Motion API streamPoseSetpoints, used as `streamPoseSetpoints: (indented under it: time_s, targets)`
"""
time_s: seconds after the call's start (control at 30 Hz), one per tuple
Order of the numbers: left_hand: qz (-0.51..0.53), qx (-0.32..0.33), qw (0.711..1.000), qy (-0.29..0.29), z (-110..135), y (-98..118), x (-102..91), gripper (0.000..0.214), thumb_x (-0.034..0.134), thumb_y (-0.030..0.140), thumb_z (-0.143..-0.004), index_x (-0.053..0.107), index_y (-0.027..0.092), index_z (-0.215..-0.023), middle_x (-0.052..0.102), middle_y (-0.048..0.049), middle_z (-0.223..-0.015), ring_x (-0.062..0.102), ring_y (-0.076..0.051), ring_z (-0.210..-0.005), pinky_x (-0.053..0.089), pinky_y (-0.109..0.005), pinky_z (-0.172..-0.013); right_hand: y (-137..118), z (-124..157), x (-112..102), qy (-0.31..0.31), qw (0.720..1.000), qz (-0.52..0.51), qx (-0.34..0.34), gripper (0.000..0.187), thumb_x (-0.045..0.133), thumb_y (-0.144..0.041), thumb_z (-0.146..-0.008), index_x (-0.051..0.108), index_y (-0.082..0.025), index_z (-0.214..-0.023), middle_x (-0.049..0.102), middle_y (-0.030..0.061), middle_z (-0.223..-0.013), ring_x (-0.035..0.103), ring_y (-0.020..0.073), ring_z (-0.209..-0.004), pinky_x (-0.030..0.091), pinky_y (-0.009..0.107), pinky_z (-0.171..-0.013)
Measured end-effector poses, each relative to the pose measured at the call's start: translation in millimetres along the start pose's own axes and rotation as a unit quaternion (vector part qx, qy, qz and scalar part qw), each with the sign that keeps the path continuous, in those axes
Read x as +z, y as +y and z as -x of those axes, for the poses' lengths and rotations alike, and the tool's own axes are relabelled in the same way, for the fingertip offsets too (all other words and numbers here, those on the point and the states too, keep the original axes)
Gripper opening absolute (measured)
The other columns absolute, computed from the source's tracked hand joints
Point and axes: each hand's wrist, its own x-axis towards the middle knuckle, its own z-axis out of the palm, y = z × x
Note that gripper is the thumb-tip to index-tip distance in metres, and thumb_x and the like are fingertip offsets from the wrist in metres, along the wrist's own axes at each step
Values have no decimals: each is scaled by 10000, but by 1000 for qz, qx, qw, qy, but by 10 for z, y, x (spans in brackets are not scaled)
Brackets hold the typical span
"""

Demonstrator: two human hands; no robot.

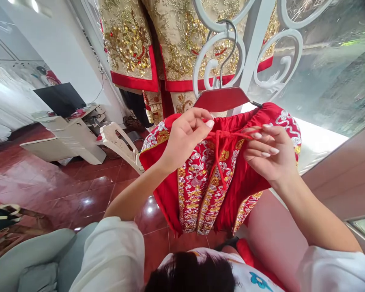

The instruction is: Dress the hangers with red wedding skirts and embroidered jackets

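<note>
A red garment (197, 182) with silver and gold embroidery hangs from a red hanger (222, 99), whose metal hook loops over a white scrolled frame. At the garment's gathered top, a red drawstring (221, 170) forms a loop and knot in the middle, with an end dangling. My left hand (185, 136) pinches the cord on the left of the knot between thumb and fingers. On the other side, my right hand (270, 150) grips the cord's right part, thumb and forefinger together. The cord runs roughly level between both hands.
Gold-sequined garments (176, 48) with red hems hang behind. A white scrollwork frame (246, 52) stands by the glass. A white chair (118, 142) and a desk (69, 138) with a monitor (60, 99) are at left; a grey sofa (45, 247) is lower left.
</note>
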Motion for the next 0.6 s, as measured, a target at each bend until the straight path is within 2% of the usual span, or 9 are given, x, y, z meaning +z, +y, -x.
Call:
streamPoseSetpoints:
  time_s: [0.07,0.17,0.3,0.37,0.47,0.6]
  targets:
    - [-14,-12,1000,-13,8,21,-24,72,566,242,-837,530,221,-896,354,61,-554,362,-68,-472,335,-217,-454,8,-20,22,-1,999,-24,27,333,501,-282,-722,199,-196,-610,183,-77,-563,61,9,-374,146,198,-336]
    - [-51,-23,998,-36,25,66,-93,74,567,184,-809,498,208,-797,345,69,-524,299,-58,-438,266,-217,-421,12,-52,24,25,995,-61,77,352,548,-197,-637,203,-188,-566,185,-83,-525,83,7,-364,140,194,-327]
    - [-81,-42,994,-61,43,135,-190,137,595,178,-771,463,201,-740,379,66,-527,294,-49,-431,222,-212,-401,-10,-43,-17,46,992,-38,108,372,586,-181,-627,228,-194,-527,168,-91,-462,97,21,-367,131,194,-317]
    - [-58,-61,994,-71,36,143,-215,172,628,200,-746,456,202,-738,381,68,-527,294,-45,-428,219,-207,-397,-28,-20,-43,40,994,-29,100,390,604,-196,-640,232,-195,-521,164,-91,-456,96,24,-371,137,190,-313]
    - [32,-83,994,-64,23,86,-214,265,666,249,-719,404,206,-714,371,77,-526,293,-37,-424,242,-199,-400,-43,15,-76,24,995,-48,88,414,615,-217,-662,224,-191,-527,181,-87,-474,91,20,-372,153,186,-310]
    - [106,-38,994,-10,57,-59,-216,377,687,290,-708,319,214,-679,317,98,-504,278,-32,-413,270,-187,-407,9,29,-96,18,993,-78,87,420,611,-240,-679,216,-189,-544,214,-82,-500,98,12,-364,163,189,-317]
